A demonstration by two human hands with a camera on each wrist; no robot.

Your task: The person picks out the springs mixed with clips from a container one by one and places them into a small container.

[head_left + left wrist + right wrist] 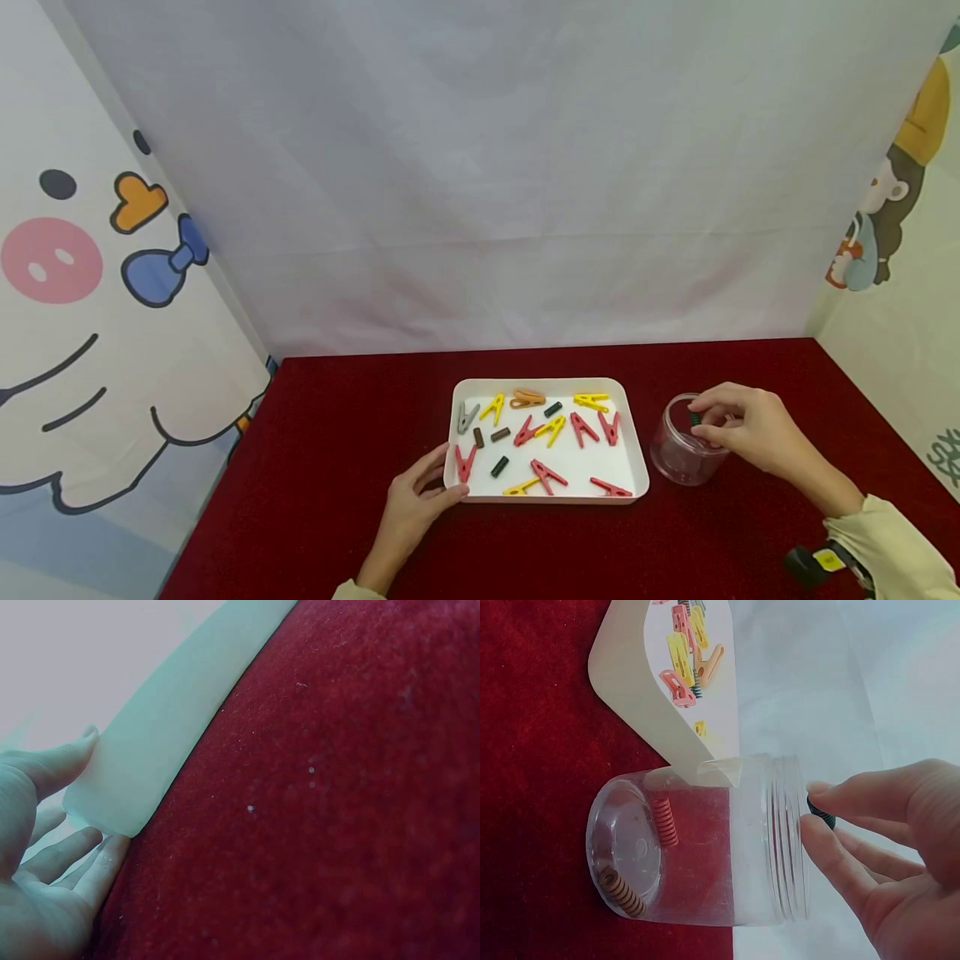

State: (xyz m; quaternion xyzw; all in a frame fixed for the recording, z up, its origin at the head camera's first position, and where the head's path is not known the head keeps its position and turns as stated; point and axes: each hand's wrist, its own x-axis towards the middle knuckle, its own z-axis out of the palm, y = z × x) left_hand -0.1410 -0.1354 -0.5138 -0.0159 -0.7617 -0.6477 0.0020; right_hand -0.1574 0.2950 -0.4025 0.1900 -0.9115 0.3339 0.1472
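Observation:
My right hand (757,425) pinches a small dark green coil spring (821,813) between thumb and fingertip, right at the mouth of a clear plastic jar (697,889). Inside the jar, a red spring (665,822) and a brown spring (622,892) lie near the bottom. My left hand (414,502) rests at the near left corner of a white tray (592,498), thumb along the front wall and fairly straight fingers along the side. Several red clothespins (583,428), yellow clothespins (552,429) and dark springs (499,467) are spread in the tray.
The jar stands just right of the tray on a dark red cloth (360,417). Also in the tray are a grey clothespin (467,418), an orange-brown clothespin (527,399) and brown springs (500,434). A white curtain (517,183) rises behind the table, with printed panels on both sides.

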